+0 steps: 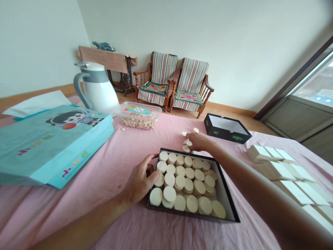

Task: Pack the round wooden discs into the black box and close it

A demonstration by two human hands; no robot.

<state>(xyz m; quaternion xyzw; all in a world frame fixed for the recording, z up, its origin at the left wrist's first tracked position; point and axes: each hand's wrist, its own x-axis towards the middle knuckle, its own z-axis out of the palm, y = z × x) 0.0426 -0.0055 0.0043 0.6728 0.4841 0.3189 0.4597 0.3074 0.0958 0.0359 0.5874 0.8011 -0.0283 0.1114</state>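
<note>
My left hand (140,177) grips the left wall of a shallow black box (195,216), its thumb over the rim. Inside stand rows of stacked pale round discs (180,182), and white floor shows along the right end. My right hand (199,141) reaches past the far edge of the box, fingers bent down and closed around a few loose discs (189,142) on the pink cloth. Other loose discs (196,130) lie close by, some flat and some tilted. The fingertips are partly hidden.
A black box lid or tray (226,137) stands at the far right. Stacks of pale rectangular pieces (282,172) sit at right. At left are a turquoise carton (80,152), a white jug (100,90) and a clear tub of small nuts or beans (137,123). Two chairs (189,83) stand beyond.
</note>
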